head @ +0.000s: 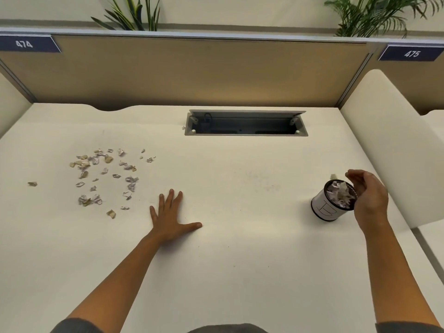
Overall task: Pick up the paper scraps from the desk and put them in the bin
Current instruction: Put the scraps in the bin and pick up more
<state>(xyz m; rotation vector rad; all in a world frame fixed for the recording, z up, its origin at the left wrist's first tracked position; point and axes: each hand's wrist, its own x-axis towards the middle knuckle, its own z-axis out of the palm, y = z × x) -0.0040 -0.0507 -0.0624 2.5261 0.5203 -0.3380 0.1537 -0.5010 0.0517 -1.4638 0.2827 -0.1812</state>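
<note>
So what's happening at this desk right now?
A person is clearing paper scraps off a white desk into a small bin. The right hand hovers over the bin, which already holds crumpled paper. The left hand rests flat on the desk, beside the many scraps left.

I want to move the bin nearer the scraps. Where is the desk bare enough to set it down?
Bare desk runs between the left hand and the bin, in front of the cable tray. The near desk between both arms is free too. It is crowded left of the left hand, where paper scraps lie scattered.
</note>
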